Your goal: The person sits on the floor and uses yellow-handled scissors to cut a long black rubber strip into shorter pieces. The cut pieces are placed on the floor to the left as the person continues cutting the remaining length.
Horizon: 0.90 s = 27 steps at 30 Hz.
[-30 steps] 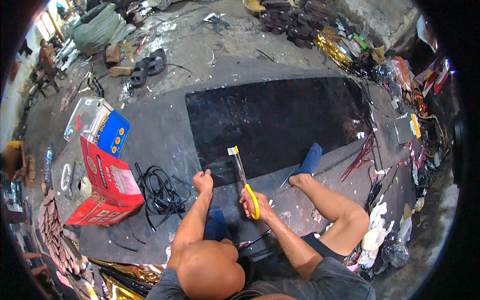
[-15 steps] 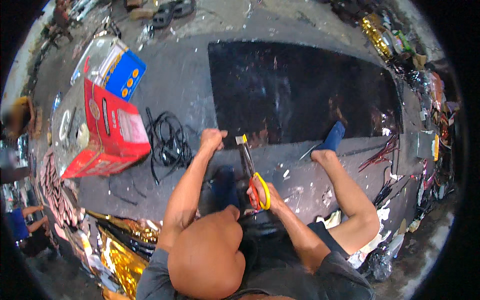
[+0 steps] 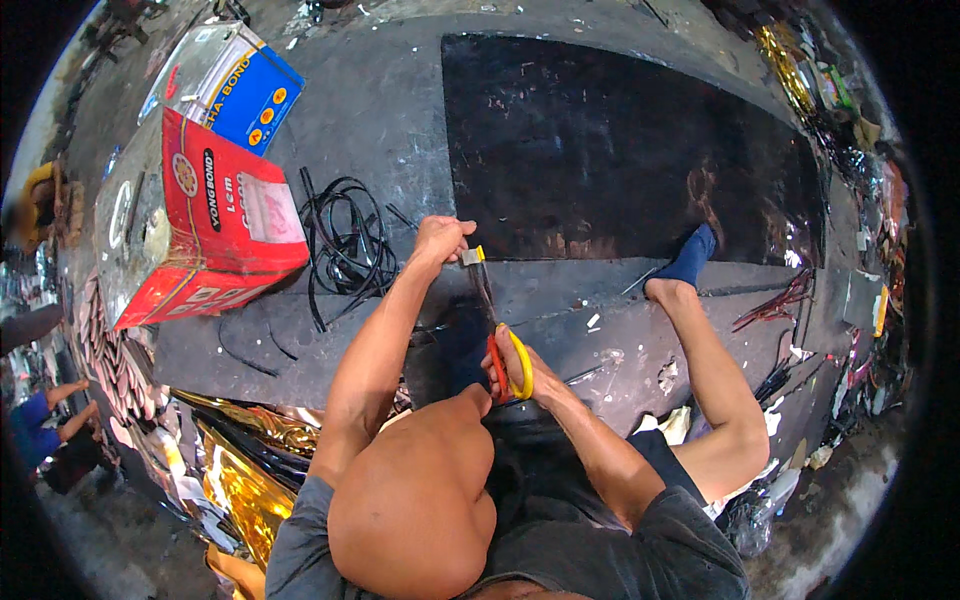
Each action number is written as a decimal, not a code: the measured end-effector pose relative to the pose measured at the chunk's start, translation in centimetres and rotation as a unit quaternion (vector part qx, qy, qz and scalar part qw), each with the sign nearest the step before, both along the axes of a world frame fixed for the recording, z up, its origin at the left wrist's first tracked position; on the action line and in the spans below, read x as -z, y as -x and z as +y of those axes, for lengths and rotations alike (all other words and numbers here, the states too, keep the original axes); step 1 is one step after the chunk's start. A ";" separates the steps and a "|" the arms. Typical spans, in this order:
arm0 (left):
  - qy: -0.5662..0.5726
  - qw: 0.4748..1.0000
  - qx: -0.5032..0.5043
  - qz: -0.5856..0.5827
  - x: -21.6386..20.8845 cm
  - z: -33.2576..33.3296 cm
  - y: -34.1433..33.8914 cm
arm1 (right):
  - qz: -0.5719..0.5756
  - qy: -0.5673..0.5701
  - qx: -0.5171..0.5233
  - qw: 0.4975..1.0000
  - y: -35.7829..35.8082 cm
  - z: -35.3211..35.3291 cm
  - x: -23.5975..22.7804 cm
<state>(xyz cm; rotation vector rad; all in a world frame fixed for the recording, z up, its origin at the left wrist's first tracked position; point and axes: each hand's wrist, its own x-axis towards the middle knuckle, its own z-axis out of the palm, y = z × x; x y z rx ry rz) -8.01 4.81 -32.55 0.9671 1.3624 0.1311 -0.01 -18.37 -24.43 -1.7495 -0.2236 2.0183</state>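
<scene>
My right hand (image 3: pixel 517 372) grips a pair of scissors (image 3: pixel 484 300) by its handles, one red and one yellow. The blades point away from me, with a pale and yellow piece (image 3: pixel 473 256) at their tip. Just left of that tip is my left hand (image 3: pixel 441 241), its fingers closed in a pinch; what they hold, if anything, is too small to make out. Both the left hand and the scissor tip are by the near left corner of a large black sheet (image 3: pixel 610 150) lying flat on the floor.
A red and silver tin (image 3: pixel 235 215) stands at the left, with a blue and silver tin (image 3: pixel 245 95) behind it. Coiled black strips (image 3: pixel 345 240) lie beside them. My socked foot (image 3: pixel 690 255) rests on the sheet's near edge. Gold foil (image 3: pixel 240 490) and scraps lie around.
The scissor tip and my left hand have come closer together near the sheet's corner. The whole view has shifted a little. My right hand keeps its hold on the scissors.
</scene>
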 end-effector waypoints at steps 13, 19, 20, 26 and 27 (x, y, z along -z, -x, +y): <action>0.007 1.000 0.013 0.016 0.0 0.2 -0.5 | -0.005 -0.021 0.095 0.995 0.1 1.3 2.8; -0.020 0.999 -0.026 0.037 0.8 -1.7 -0.4 | -0.025 -0.035 0.103 0.994 0.6 1.8 4.0; -0.021 0.999 -0.020 0.033 0.8 -2.5 -0.5 | -0.027 -0.036 0.107 0.993 0.6 1.9 3.9; -0.058 0.994 -0.057 -0.076 1.6 -5.4 0.5 | -0.052 -0.050 0.087 0.994 0.7 1.8 3.4; -0.077 0.992 -0.054 -0.080 2.1 -5.5 0.7 | -0.053 -0.049 0.085 0.994 0.7 1.8 3.3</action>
